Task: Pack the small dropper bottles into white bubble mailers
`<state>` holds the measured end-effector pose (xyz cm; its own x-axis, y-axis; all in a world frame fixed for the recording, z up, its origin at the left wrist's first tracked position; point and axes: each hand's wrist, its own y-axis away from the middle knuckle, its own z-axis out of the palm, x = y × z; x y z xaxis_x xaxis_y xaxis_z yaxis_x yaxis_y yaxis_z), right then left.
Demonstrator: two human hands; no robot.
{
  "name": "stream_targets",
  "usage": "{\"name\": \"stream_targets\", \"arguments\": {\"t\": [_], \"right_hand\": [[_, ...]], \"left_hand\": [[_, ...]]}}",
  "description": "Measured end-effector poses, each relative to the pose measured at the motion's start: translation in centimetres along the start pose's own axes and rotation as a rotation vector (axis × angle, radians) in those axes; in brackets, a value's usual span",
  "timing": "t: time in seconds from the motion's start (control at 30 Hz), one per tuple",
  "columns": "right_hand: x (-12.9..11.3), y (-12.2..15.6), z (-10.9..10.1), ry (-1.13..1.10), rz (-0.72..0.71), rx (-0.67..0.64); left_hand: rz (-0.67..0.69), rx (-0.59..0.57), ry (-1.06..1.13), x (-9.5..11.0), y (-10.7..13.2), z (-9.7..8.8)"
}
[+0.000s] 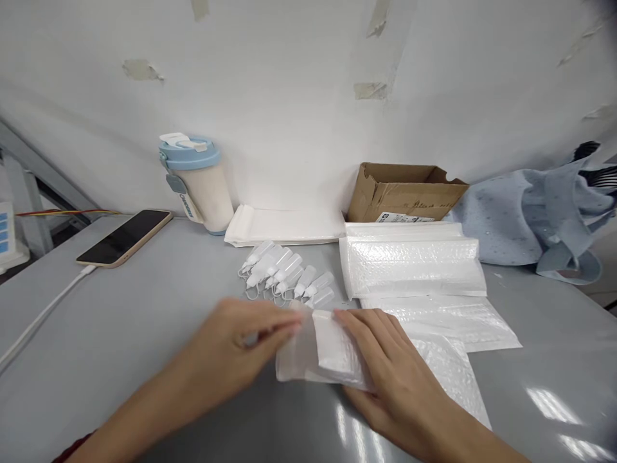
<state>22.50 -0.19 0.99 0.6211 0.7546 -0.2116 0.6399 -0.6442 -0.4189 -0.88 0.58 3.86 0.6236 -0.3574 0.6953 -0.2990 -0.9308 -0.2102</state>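
Note:
My left hand pinches the left edge of a small white bubble mailer on the grey table, thumb and fingers closed on its translucent flap. My right hand lies over the mailer's right side, fingers pressed on it and thumb tucked below. Just beyond the mailer lie several small clear dropper bottles with pointed white caps, side by side.
A stack of bubble mailers lies to the right, more flat white bags at the back. A brown cardboard box, a blue-lidded cup, a charging phone and a blue cloth line the wall.

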Motion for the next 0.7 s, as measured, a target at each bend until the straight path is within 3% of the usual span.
{"name": "stream_targets", "arguments": {"t": [0.07, 0.13, 0.27, 0.33, 0.53, 0.7], "right_hand": [[0.5, 0.0, -0.2, 0.031, 0.042, 0.008], [0.9, 0.0, -0.5, 0.055, 0.08, 0.016], [1.4, -0.2, -1.0, 0.064, 0.117, 0.016], [1.4, -0.3, -1.1, 0.063, 0.121, 0.006], [1.4, -0.3, -0.6, 0.048, 0.107, -0.028], [1.4, -0.1, -0.2, 0.043, 0.106, -0.045]], "left_hand": [[-0.144, 0.187, -0.187, -1.2, -0.5, -1.2], [-0.293, 0.278, -0.385, -2.7, -1.0, -1.9], [-0.472, 0.119, -0.383, -5.1, -1.8, -1.8], [-0.487, 0.054, -0.316, -5.2, -2.0, -1.8], [-0.467, 0.046, -0.059, -3.3, -1.4, -3.5], [-0.263, -0.136, 0.114, -2.1, -0.7, -3.6]]}}
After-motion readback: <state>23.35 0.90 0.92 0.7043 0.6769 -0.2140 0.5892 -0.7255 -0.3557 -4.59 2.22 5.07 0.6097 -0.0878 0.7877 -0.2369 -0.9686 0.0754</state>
